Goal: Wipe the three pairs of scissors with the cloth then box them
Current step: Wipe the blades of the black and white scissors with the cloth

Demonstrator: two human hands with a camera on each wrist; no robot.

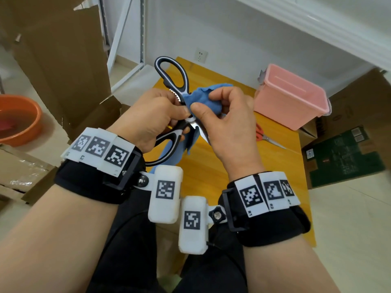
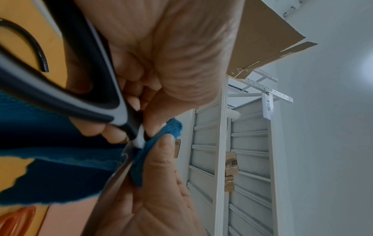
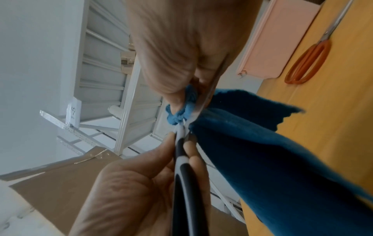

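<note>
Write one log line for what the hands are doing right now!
left hand: grips black-and-white scissors | right hand: pinches blue cloth on blade | orange scissors: on table | pink box: lid shut

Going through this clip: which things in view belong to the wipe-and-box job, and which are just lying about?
Job:
black-handled scissors, gripped by the left hand
blue cloth, pinched by the right hand
orange-handled scissors on the yellow table
pink box, lid on

Lying about:
orange basin
cardboard boxes
white shelving
</note>
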